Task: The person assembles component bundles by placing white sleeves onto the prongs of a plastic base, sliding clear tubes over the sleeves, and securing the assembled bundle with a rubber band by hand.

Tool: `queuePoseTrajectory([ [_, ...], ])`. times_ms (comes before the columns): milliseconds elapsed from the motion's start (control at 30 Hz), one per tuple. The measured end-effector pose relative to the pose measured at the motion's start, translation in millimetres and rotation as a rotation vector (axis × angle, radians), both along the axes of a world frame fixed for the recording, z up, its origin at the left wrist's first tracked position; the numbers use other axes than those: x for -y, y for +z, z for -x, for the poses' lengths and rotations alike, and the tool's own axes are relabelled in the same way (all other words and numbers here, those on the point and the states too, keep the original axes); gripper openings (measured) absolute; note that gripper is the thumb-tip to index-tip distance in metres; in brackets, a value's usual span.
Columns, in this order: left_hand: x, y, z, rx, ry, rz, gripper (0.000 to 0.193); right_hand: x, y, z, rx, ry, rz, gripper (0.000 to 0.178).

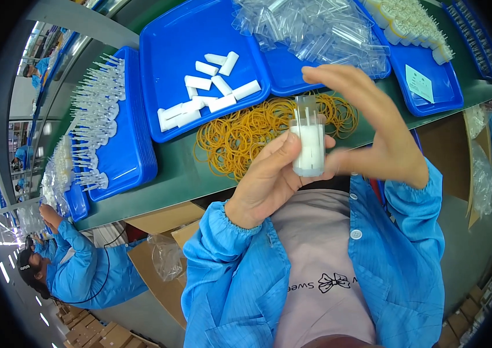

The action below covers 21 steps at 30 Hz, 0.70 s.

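Observation:
My left hand (266, 180) is closed round a white cylinder part in a clear plastic sleeve (309, 146), held upright in front of my chest. Thin prongs and a clear piece stick up from its top. On the other side of the part, my right hand (386, 130) is open, with its fingers stretched out over it and its thumb side near the base. Slight blur keeps me from telling whether it touches the part. Just beyond both hands lies a heap of yellow rubber bands (237, 139) on the green table (179, 165).
White cylinders lie in a blue tray (167, 43). Clear plastic sleeves (315, 29) fill another. To the right, white pronged parts (411, 23) and a paper slip (419, 83) share a tray. More pronged parts (98, 116) sit on stacked trays at left, where a co-worker (83, 261) sits.

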State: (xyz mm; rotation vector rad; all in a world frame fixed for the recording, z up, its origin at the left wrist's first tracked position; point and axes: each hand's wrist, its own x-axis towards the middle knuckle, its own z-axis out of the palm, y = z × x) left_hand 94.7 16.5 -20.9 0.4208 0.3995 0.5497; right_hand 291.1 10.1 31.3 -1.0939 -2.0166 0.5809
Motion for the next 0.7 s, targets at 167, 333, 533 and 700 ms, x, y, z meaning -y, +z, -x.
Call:
queuePoseTrajectory([
  [167, 6.3, -4.1, -2.4, 0.002, 0.027, -0.008, 0.058, 15.7, -6.5, 11.7, 0.187, -0.050, 0.029, 0.114],
  [333, 9.8, -4.1, -2.2, -0.019, 0.022, 0.019, 0.057, 15.0, -19.0, 18.1, 0.179, -0.084, -0.059, 0.095],
  [533, 12.4, -17.2, 0.0, 0.144, 0.002, 0.016, 0.066, 15.9, -18.0, 28.7, 0.172, -0.009, -0.096, 0.073],
  [700, 9.9, -7.6, -2.1, 0.110, 0.072, 0.071, 0.060, 14.7, -18.6, 32.4, 0.146, -0.053, -0.148, 0.069],
])
